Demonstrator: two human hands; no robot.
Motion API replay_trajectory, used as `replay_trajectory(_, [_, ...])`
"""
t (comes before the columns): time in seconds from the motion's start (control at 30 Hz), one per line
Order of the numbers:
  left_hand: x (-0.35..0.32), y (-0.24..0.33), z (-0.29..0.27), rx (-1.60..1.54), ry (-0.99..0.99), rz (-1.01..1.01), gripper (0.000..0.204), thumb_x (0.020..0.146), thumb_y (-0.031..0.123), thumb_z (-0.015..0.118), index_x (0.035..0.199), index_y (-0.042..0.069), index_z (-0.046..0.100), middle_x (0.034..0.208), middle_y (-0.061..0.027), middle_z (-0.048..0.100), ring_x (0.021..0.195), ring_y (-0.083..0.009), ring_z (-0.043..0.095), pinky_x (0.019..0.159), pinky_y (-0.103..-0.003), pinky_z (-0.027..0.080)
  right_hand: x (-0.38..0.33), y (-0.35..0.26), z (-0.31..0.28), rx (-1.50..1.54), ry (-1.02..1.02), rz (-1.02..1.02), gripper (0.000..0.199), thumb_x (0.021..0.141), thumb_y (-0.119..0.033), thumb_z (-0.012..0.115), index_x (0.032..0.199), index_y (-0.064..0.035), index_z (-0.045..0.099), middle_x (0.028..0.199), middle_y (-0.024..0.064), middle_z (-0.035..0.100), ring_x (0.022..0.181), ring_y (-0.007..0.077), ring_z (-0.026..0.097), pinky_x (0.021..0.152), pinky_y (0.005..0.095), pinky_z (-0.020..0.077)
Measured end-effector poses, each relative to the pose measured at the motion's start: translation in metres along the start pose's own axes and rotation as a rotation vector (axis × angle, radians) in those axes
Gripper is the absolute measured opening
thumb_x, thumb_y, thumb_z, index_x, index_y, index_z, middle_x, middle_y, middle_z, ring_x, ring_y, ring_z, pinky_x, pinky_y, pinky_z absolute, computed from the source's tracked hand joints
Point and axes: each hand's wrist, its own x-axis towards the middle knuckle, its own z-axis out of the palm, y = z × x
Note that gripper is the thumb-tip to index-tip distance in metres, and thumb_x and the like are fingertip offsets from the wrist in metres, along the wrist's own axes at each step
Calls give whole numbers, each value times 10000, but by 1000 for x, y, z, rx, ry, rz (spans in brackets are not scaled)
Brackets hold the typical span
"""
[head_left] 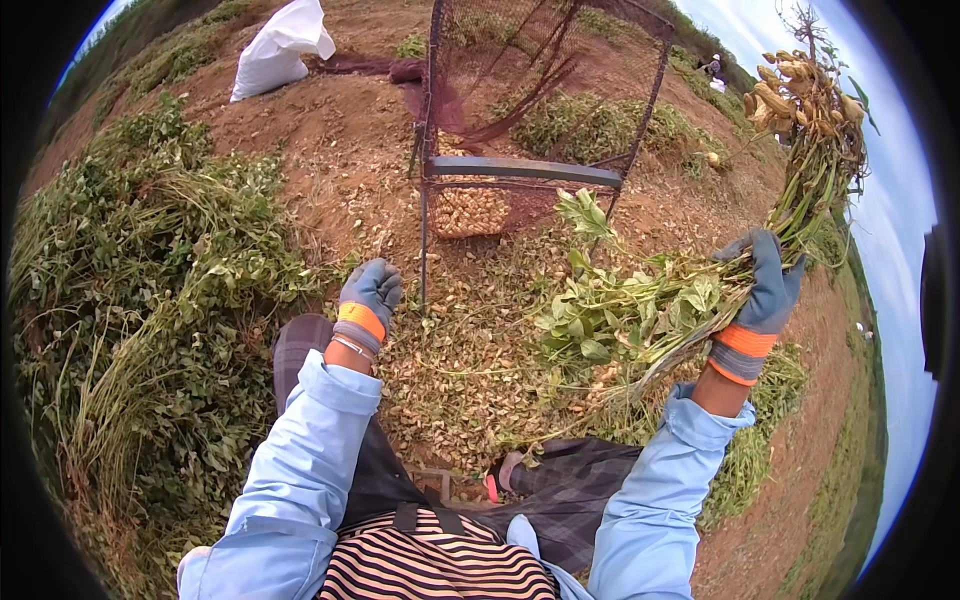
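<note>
My right hand (pixel 765 280), in a blue-grey work glove with an orange cuff, grips a bunch of peanut plants (pixel 815 200) by the stems. Its roots and tan pods point up, and the leafy tops hang down to the left. My left hand (pixel 372 295), gloved the same way, is closed over my left knee with nothing visible in it. Between the hands, ahead of me, stands a dark metal frame with a crossbar (pixel 520 170) and purple netting (pixel 550 70). Picked peanuts (pixel 470 212) lie heaped behind the lower netting.
A large pile of pulled plants (pixel 150 320) lies at my left. Loose leaves and pods cover the ground (pixel 450 370) before me. A white sack (pixel 283 50) stands at the far left. More plants (pixel 755 440) lie under my right arm. A distant person (pixel 712 67) shows at the far right.
</note>
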Motion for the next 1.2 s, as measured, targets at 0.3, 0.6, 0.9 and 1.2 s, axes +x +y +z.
replay_trajectory(0.3, [-32,9,25,31,86,-2,90,828,136,571,876,82,516,752,-28,571,636,-125,569,546,-224,508,80,1,-1,95,338,-196,291,713,22,599,964,60,456,777,102,558,619,150,546,594,252,484])
replay_trajectory(0.6, [-26,13,14,7,5,42,158,833,112,552,977,61,511,802,-56,571,655,-133,571,557,-244,508,-79,223,240,-415,-613,891,583,698,-167,596,1221,14,411,1125,203,532,963,283,542,791,328,433])
replay_trajectory(0.9, [-37,18,15,44,50,-34,138,839,112,543,962,60,513,804,-51,570,668,-133,563,570,-241,500,95,72,112,7,149,344,486,777,-207,627,1141,46,425,892,87,593,727,137,574,603,270,471])
replay_trajectory(1.2, [-19,7,4,3,-65,-13,145,832,119,557,957,59,514,819,-53,578,685,-135,578,569,-248,510,-82,202,252,-672,-858,773,661,727,-260,565,1295,-25,324,1200,236,469,1103,361,462,900,386,394])
